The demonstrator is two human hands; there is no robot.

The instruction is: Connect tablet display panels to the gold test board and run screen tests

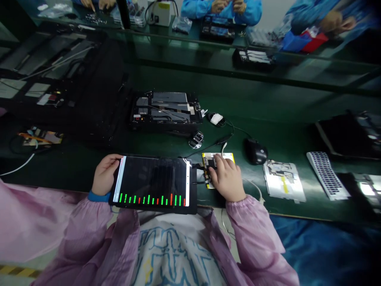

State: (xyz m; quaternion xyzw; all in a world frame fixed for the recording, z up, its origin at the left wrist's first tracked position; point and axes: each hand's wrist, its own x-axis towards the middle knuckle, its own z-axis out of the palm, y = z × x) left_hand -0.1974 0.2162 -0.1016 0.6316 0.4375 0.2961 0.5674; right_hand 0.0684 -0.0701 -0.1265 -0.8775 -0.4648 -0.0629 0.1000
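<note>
Your left hand (104,174) curls around the left end of the tablet (153,183), which lies flat at the near edge of the green surface (282,135), its screen showing green and red bars. Your right hand (228,176) rests palm down, fingers loosely bent, on the small yellow board (208,157) just beside the tablet's right end, gripping nothing you can see. A black mouse (255,151) sits near the board, toward the right edge
</note>
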